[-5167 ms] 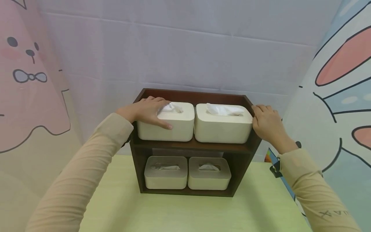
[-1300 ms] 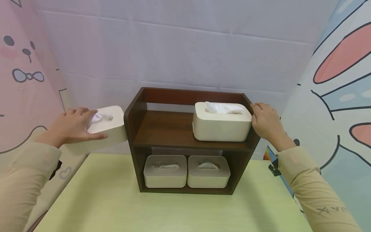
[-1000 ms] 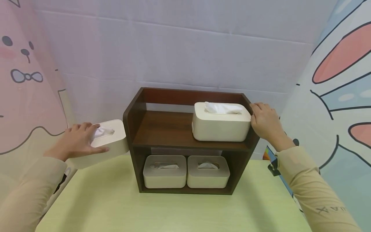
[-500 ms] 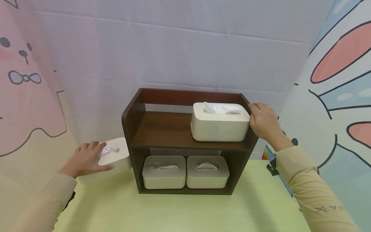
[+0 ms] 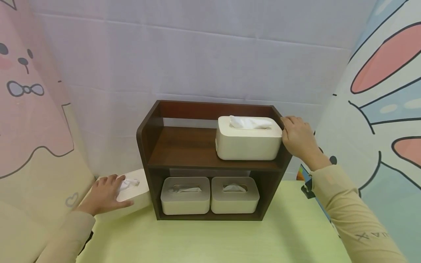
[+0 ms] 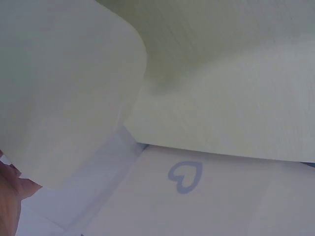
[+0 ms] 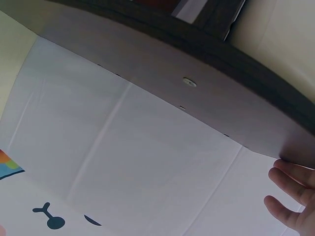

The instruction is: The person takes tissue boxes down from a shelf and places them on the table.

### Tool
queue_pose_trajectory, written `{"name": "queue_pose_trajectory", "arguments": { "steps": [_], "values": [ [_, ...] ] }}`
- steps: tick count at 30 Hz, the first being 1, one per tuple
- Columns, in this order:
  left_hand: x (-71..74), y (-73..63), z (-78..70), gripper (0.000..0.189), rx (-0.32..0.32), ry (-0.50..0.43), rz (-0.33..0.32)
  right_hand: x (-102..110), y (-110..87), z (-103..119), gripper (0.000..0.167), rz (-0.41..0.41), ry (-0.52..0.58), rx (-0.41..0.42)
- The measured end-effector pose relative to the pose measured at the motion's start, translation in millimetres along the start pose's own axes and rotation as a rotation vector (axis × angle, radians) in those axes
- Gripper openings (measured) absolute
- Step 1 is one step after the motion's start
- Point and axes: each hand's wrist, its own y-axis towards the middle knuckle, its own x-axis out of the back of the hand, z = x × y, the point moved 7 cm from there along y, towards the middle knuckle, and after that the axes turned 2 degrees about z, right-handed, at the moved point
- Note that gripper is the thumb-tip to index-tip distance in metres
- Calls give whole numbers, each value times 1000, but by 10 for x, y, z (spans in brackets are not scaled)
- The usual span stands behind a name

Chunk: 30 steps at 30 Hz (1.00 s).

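My left hand spans a cream tissue box from above, thumb on the near side and fingers over the top by the tissue. This box is low at the table's left, beside the dark brown shelf. In the left wrist view the box's pale side fills the upper left, with fingertips at its edge. My right hand grips the shelf's right side panel near its top edge. Another tissue box stands on the upper tier right beside that hand.
Two more tissue boxes, one left and one right, sit side by side on the lower tier. The shelf stands on a pale green table. Printed cloth walls enclose the back and both sides.
The left tissue box has left the upper tier, moved out to the left in my left hand, and come down beside the shelf. My right hand has stayed at the side panel.
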Motion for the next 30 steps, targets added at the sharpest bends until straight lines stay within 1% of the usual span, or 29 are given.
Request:
{"name": "queue_pose_trajectory", "arguments": {
  "steps": [5,8,12,16,19,24,30],
  "values": [
    [-139,-87,-30,96,18,-43,15,5,-1,8,39,-16,-2,10],
    [-216,-130,-30,96,22,-52,13,12,-1,12,38,-29,-2,19],
    [-288,-178,-38,96,14,-59,-8,16,-3,14,38,-41,1,30],
    [-362,-207,-55,96,5,-70,9,23,-11,12,37,-47,-3,34],
    [-404,-214,-73,96,2,-75,29,26,-17,4,37,-40,1,27],
    [-442,-228,-89,96,3,-58,41,19,-11,-4,38,-26,13,17],
    [-453,-238,-93,96,-7,-60,53,7,-6,0,38,-27,16,21]
  ]
}}
